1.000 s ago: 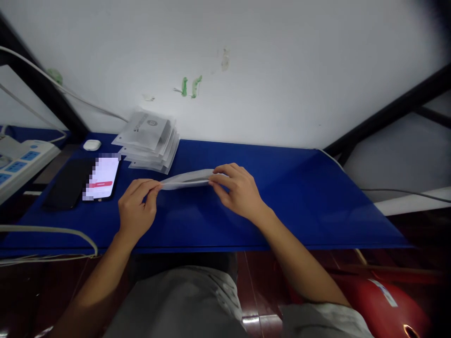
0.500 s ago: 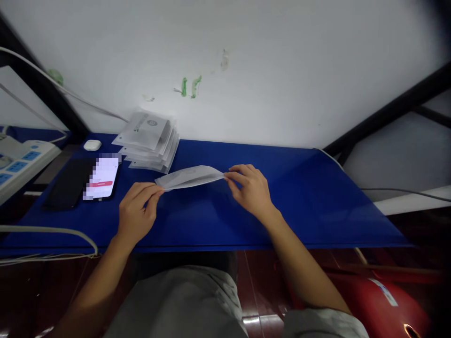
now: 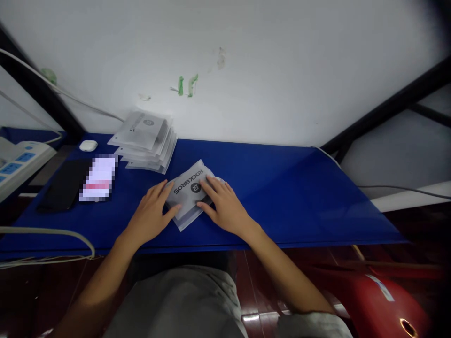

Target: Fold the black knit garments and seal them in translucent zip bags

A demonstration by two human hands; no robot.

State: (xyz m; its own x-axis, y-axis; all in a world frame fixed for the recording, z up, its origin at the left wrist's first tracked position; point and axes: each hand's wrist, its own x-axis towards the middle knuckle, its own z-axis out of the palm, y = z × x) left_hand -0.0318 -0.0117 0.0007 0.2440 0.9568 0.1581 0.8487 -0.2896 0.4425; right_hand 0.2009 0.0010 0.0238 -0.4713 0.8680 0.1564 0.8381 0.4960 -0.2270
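A grey plastic pouch [image 3: 189, 189] with black lettering lies flat on the blue table mat [image 3: 282, 188]. My left hand [image 3: 150, 213] rests on the pouch's left side, fingers stretched out flat. My right hand [image 3: 221, 206] presses on its right side, fingers also extended. Both hands lie on top of the pouch and neither grips it.
A stack of similar grey pouches [image 3: 146, 138] sits at the back left against the white wall. A lit phone [image 3: 97, 180] and a dark phone [image 3: 61, 185] lie left. A white earbud case [image 3: 88, 145], a power strip [image 3: 17, 162], cables and a red object [image 3: 387, 300] surround the mat.
The pouch, held up between both hands' fingertips before, now lies flat on the mat. Both hands have come down and spread on top of it.
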